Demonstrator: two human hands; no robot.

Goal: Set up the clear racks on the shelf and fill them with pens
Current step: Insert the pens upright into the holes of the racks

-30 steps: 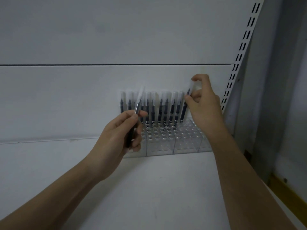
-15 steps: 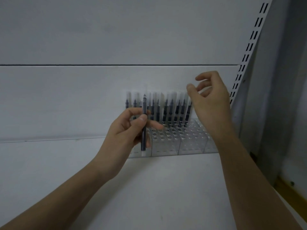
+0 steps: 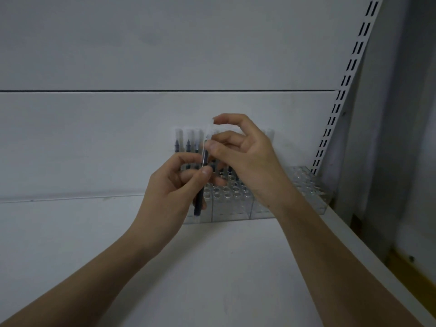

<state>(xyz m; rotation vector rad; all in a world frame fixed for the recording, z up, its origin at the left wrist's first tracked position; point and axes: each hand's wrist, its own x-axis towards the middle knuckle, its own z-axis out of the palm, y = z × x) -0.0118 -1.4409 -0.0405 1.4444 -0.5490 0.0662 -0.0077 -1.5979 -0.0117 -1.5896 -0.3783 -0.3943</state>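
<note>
Clear racks (image 3: pixel 231 206) with round holes stand in a row at the back of the white shelf (image 3: pixel 212 267), against the wall. A row of dark pens with clear caps (image 3: pixel 188 147) stands upright in the rear holes, partly hidden by my hands. In front of the racks my left hand (image 3: pixel 172 197) holds one dark pen (image 3: pixel 200 185) upright by its middle. My right hand (image 3: pixel 245 161) pinches the upper, capped end of that same pen with thumb and forefinger.
A slotted white shelf upright (image 3: pixel 346 90) runs diagonally at the right, just behind the rightmost rack (image 3: pixel 309 185). The shelf's right edge (image 3: pixel 377 267) drops off to a dim floor area. A white panelled wall (image 3: pixel 141 55) backs the shelf.
My right hand left the pen row at the right and came left to the pen in my left hand, gripping its top. The left hand keeps the pen upright.
</note>
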